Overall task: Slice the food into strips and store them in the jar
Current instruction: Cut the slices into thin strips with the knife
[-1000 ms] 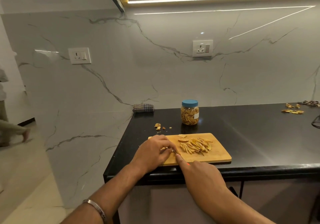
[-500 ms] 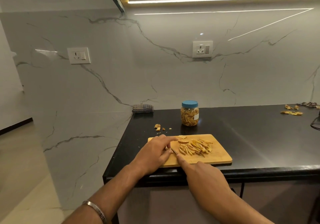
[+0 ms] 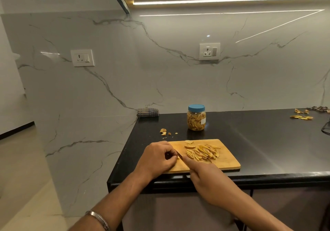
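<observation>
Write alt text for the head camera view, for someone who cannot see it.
Two bare hands work at a wooden cutting board on a black counter: the left hand holds a small piece of food, and the right hand grips a knife beside it. A pile of cut strips lies on the board; behind it stands a blue-lidded jar of strips.

We see both forearms bare, with no sleeves reaching them. On our left wrist sits a plain silver metal bangle [image 3: 100,219]. Our hands wear nothing.
</observation>
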